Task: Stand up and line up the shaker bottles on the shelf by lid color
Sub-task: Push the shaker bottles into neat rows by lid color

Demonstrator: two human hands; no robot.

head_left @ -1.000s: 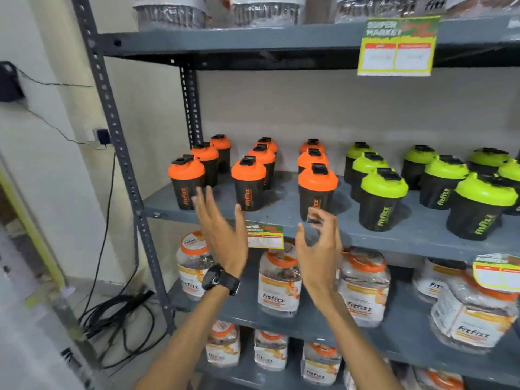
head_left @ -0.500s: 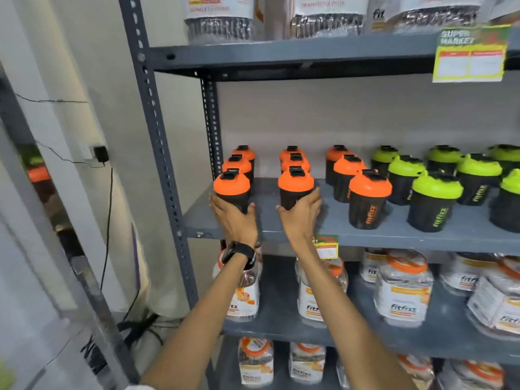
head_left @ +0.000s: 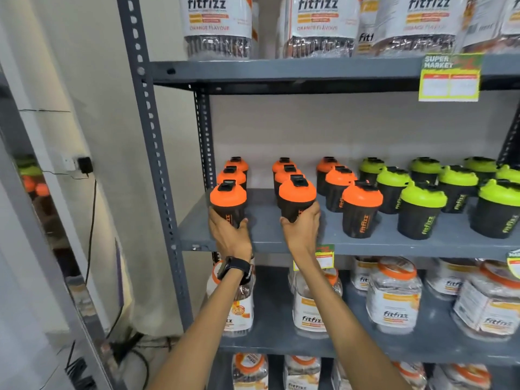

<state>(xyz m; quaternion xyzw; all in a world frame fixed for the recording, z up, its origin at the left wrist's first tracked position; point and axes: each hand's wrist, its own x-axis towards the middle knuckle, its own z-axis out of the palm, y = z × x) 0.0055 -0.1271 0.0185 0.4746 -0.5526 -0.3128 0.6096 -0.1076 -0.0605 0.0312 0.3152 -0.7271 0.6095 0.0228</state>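
Setting: grey slotted-steel shelving stood against a pale plastered wall; a black plug with a trailing cable sat on the wall to its left
Shelf: your middle shelf, flat painted metal, carried every shaker bottle upright, orange lids to the left and green to the right
Left hand: your left hand was wrapped round the lower body of the front-left orange-lidded shaker at the shelf's front-left corner; a black watch sat on that wrist
Right hand: your right hand was closed round the base of the second front orange-lidded shaker, just right of the first; whether either base was off the shelf, I cannot tell
Orange group: three rows ran front to back; the loose front bottle had a dark ribbed tapered body, a domed lid with a black flip cap, and "fitfizz" printed vertically in orange
Green group: lime-lidded shakers of the same shape read "fitfizz" in green
Writing above: big clear jars bore white "fitfizz" labels reading "ORANGE FLAVOUR"; a green and yellow price tag read "SUPER MARKET"
Below: clear orange-lidded jars with "fitfizz" labels filled the lower shelves
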